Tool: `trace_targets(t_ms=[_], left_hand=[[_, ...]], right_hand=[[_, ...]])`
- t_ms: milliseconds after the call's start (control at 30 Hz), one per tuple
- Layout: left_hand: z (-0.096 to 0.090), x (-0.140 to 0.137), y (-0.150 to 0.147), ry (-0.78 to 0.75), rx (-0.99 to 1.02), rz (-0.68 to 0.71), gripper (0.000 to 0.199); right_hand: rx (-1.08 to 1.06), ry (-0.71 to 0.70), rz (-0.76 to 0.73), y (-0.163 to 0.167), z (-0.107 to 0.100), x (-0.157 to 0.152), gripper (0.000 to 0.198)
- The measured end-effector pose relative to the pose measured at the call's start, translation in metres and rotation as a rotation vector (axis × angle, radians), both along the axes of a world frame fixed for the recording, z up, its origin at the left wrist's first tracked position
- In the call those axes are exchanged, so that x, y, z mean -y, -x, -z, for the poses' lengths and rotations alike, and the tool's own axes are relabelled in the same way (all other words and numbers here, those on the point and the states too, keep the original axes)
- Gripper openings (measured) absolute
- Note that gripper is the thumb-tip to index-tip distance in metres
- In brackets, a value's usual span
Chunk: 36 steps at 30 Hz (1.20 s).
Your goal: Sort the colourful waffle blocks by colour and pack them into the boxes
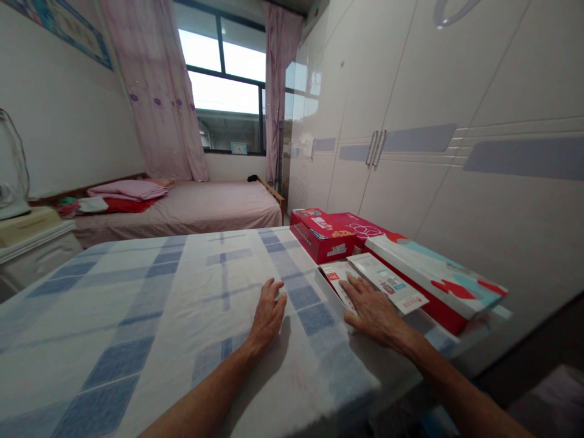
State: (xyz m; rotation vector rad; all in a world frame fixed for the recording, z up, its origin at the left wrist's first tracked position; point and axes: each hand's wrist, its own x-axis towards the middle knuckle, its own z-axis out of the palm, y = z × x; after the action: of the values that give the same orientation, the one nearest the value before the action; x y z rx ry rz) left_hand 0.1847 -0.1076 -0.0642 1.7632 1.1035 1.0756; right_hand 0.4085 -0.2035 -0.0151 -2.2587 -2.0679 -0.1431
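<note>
"What's the right hand (373, 307) doing there?"

"Lying palm down on two cards, fingers spread, the thumb off to one side. Whether it grips either one — I can't tell from where I stand."

"And the cards?"

"The left card (336, 272), with a red label, lies in a shallow tray (327, 288); its near end is under the fingers. The right card (390, 283) is just beside it, slanting toward the long box (431, 274)."

"The left hand (268, 311)?"

"Near the tray, over the checked cloth (182, 292), fingers apart and loosely curled, nothing between them. Can't tell if it touches the cloth."

"What else is by the cards?"

"A red box (322, 236) just past the tray, and a flat box (360, 226) behind that — red too, with a white line pattern."

"Beyond?"

"A pink bed (219, 204) under the window (241, 91)."
</note>
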Motion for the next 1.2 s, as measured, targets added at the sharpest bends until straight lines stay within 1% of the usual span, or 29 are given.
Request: trace_targets(t_ms=[233,467,767,933,1100,1200], left_hand=[[0.004,-0.002,-0.002,-0.024,-0.026,-0.025,0.033],[-0.001,0.001,-0.001,-0.018,-0.042,-0.020,0.033],[-0.004,0.002,0.000,0.005,-0.026,0.005,0.034],[-0.006,0.003,-0.001,0.007,-0.063,0.009,0.036],[-0.001,0.001,0.000,-0.013,-0.065,0.002,0.034],[0.005,-0.002,0.000,-0.037,-0.065,-0.002,0.033]], right_hand=[[0.083,-0.027,0.015,0.006,0.001,0.001,0.061],[0.006,-0.015,-0.139,0.005,-0.002,-0.006,0.059],[0.032,-0.050,-0.089,0.006,0.002,-0.006,0.058],[0.037,-0.069,-0.096,0.004,0.003,-0.006,0.058],[0.018,-0.068,-0.084,0.006,0.005,-0.005,0.059],[0.009,-0.087,-0.087,0.009,0.000,-0.004,0.061]])
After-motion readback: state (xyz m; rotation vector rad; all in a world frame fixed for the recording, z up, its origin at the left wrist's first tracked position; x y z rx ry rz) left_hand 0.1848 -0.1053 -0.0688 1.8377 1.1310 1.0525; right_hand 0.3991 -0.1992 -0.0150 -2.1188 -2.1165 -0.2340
